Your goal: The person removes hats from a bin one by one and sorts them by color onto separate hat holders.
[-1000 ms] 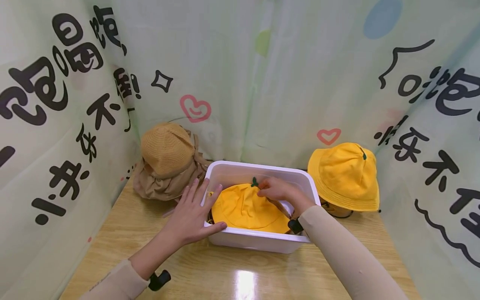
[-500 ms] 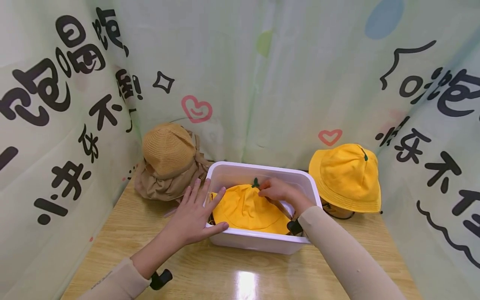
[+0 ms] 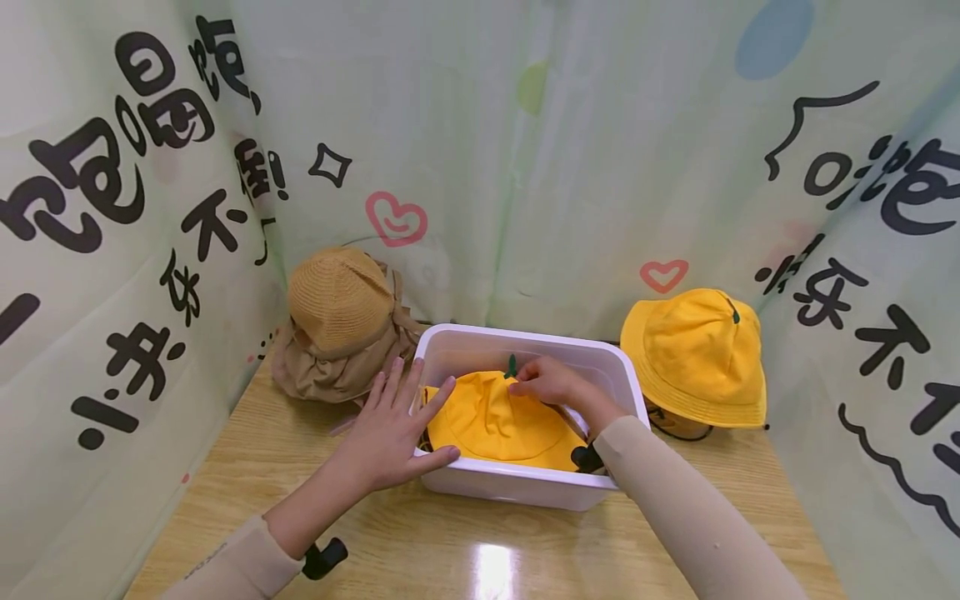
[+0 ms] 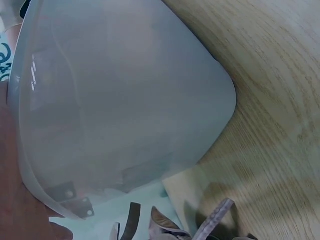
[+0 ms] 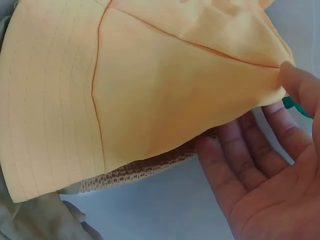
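A yellow bucket hat (image 3: 495, 425) with a small green leaf on its crown lies inside a white plastic tub (image 3: 517, 490). My right hand (image 3: 553, 386) reaches into the tub and pinches the hat's crown beside the leaf. In the right wrist view, the thumb presses on top of the yellow cloth (image 5: 165, 75) while the fingers are beneath its edge. A woven tan piece (image 5: 140, 172) pokes out under the hat. My left hand (image 3: 386, 429) rests on the tub's left rim, fingers spread and straight. The tub's outer wall (image 4: 125, 100) fills the left wrist view.
At the back left, a straw-coloured hat (image 3: 339, 300) sits on top of a brown cloth hat (image 3: 322, 375). Another yellow bucket hat (image 3: 697, 354) stands right of the tub. Printed curtains (image 3: 465, 167) surround the wooden table (image 3: 405, 550) on three sides.
My right fingertips have shifted slightly down over the hat's crown. The left hand stays on the rim. The whole scene has drifted a little rightward in the head view.
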{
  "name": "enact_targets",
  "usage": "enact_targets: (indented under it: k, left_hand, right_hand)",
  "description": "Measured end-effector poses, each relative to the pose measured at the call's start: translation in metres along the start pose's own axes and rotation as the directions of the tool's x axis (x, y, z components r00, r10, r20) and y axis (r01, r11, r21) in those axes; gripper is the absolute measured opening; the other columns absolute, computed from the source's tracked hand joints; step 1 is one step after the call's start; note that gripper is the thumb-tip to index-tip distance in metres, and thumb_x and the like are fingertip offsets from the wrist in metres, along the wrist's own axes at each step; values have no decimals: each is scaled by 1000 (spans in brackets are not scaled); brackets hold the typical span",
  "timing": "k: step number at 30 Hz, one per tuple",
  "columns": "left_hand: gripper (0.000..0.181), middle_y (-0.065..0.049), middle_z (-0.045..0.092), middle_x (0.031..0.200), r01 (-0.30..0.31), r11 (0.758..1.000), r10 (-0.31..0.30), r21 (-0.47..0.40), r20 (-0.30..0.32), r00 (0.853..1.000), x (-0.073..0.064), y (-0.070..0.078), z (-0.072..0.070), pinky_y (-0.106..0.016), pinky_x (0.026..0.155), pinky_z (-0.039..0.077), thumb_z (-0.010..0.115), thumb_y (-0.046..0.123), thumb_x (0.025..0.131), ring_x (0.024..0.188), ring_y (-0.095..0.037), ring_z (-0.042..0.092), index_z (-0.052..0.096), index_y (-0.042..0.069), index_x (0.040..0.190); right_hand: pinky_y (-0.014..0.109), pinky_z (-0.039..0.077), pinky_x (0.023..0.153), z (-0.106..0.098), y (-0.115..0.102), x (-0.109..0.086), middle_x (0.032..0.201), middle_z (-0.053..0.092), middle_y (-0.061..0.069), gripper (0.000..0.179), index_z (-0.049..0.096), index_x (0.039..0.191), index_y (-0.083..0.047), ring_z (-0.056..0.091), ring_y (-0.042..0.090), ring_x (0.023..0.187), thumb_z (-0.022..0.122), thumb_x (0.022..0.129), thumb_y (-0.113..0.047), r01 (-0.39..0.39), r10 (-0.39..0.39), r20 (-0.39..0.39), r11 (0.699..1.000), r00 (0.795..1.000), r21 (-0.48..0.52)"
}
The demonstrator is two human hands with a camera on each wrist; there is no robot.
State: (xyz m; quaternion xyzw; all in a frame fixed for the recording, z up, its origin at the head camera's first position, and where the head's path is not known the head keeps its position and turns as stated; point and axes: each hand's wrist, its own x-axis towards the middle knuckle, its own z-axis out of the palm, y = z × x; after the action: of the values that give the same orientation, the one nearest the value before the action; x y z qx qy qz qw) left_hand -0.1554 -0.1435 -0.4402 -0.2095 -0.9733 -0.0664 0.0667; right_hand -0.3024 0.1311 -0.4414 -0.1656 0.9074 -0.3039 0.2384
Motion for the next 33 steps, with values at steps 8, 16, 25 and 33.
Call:
enact_targets:
  k: [8, 16, 25, 33]
  left_hand:
    - [91, -24, 8, 165, 0, 1000, 0, -5, -6, 1000, 1, 0, 1, -65, 117, 17, 39, 80, 89, 150, -47, -1, 14, 30, 161]
    - [91, -23, 7, 165, 6, 1000, -6, -15, -1, 1000, 0, 0, 1, -64, 118, 14, 39, 80, 89, 151, -46, -2, 15, 30, 161]
    - [90, -23, 6, 165, 1, 1000, -1, -10, -1, 1000, -1, 1, 2, -64, 118, 15, 40, 79, 89, 151, -46, -2, 16, 30, 161]
    - [89, -22, 6, 166, -2, 1000, 2, -15, -10, 1000, 0, 0, 2, -64, 118, 16, 40, 79, 89, 151, -46, -1, 18, 29, 161]
  right_hand:
    - [26, 40, 60, -4, -4, -3, 72, 60, 0, 16, 73, 87, -7, 50, 16, 67, 74, 91, -22, 89, -96, -90, 992, 991, -86]
    - [27, 45, 66, -14, -10, -11, 80, 67, 2, 16, 76, 89, -7, 54, 17, 72, 74, 91, -22, 118, -132, -136, 987, 982, -105]
    - [29, 46, 68, -30, -15, -30, 84, 71, 1, 14, 78, 91, -11, 56, 17, 75, 72, 93, -23, 156, -174, -194, 982, 965, -106]
    - [34, 48, 80, -44, -18, -43, 99, 71, 2, 19, 77, 99, -16, 59, 21, 90, 68, 95, -32, 98, -118, -234, 991, 965, -96]
